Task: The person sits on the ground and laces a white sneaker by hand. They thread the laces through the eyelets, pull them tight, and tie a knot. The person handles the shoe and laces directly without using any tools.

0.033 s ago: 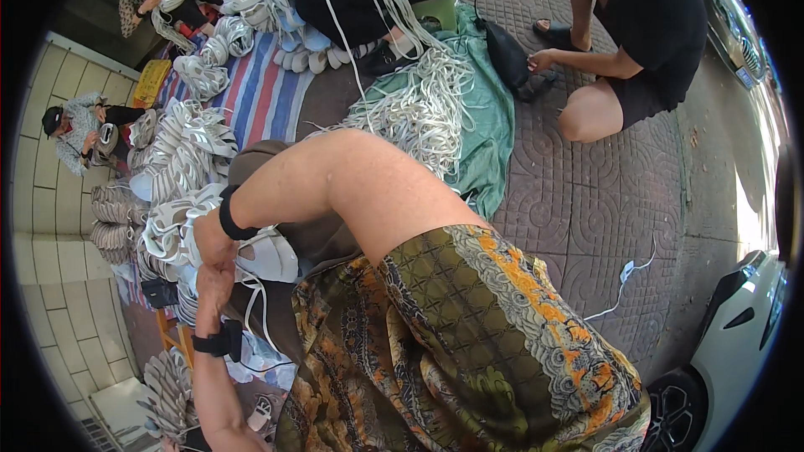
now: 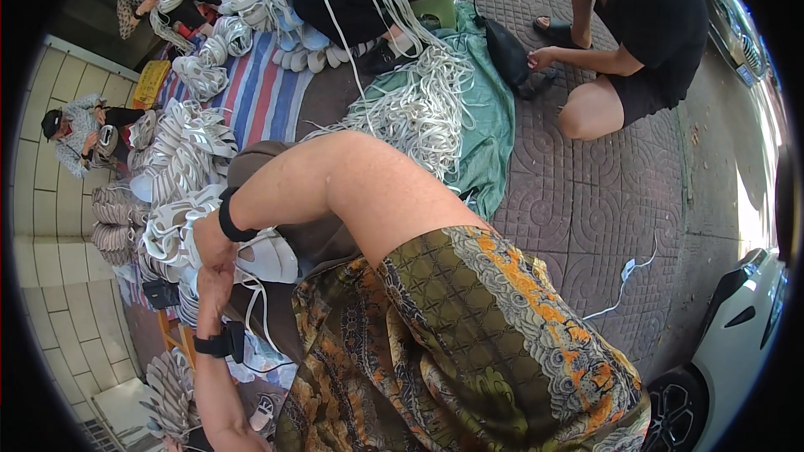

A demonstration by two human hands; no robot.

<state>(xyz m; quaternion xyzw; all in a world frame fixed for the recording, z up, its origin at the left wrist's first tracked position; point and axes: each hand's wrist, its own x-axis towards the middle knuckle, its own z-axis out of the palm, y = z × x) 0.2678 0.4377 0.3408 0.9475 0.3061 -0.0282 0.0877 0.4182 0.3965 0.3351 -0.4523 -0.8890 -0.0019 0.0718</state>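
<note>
My right hand (image 2: 213,242) comes in from above, its arm bent at the elbow and a black band on the wrist. Right below it, touching it, is my left hand (image 2: 215,283), whose wrist carries a black strap with a small box. Both hands look closed, but the fingertips and what they hold are hidden. Around them lie white and grey shoe uppers (image 2: 174,238). Just right of the hands is a pale shoe upper (image 2: 270,259) over my lap, and loose white laces (image 2: 259,305) hang beneath it.
White laces (image 2: 410,117) lie heaped on a green sheet (image 2: 494,138) ahead. Stacked uppers (image 2: 188,146) cover the left side by a striped mat (image 2: 264,92). Several people sit or crouch nearby, one (image 2: 645,42) in black. A white car (image 2: 737,343) stands right, near a white cable (image 2: 626,269).
My left forearm has shifted very slightly. The two hands stay together in the same place.
</note>
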